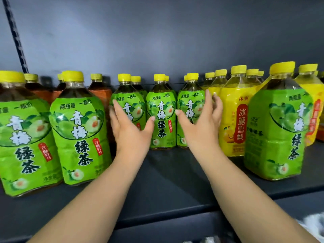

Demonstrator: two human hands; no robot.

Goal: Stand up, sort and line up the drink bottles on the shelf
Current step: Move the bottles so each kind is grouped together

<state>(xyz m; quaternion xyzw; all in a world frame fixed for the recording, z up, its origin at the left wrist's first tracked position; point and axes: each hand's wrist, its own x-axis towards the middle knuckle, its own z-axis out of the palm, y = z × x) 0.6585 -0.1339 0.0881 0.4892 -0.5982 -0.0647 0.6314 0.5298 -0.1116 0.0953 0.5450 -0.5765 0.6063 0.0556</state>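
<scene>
Three green-label tea bottles with yellow caps stand upright in a row at the middle of the dark shelf (pixel 166 174): one on the left (pixel 130 100), one in the centre (pixel 162 118), one on the right (pixel 190 104). My left hand (pixel 130 130) is spread flat against the left bottle. In front of the right bottle, my right hand (pixel 201 123) has its fingers apart and reaches past its right side. Neither hand grips a bottle.
Two big green tea bottles (pixel 78 130) stand nearer on the left, with orange-label bottles (pixel 100 95) behind them. Yellow pear-drink bottles (pixel 235 118) stand on the right, and another green bottle (pixel 278 127) stands in front of them. The shelf's front edge (pixel 157 213) runs below my forearms.
</scene>
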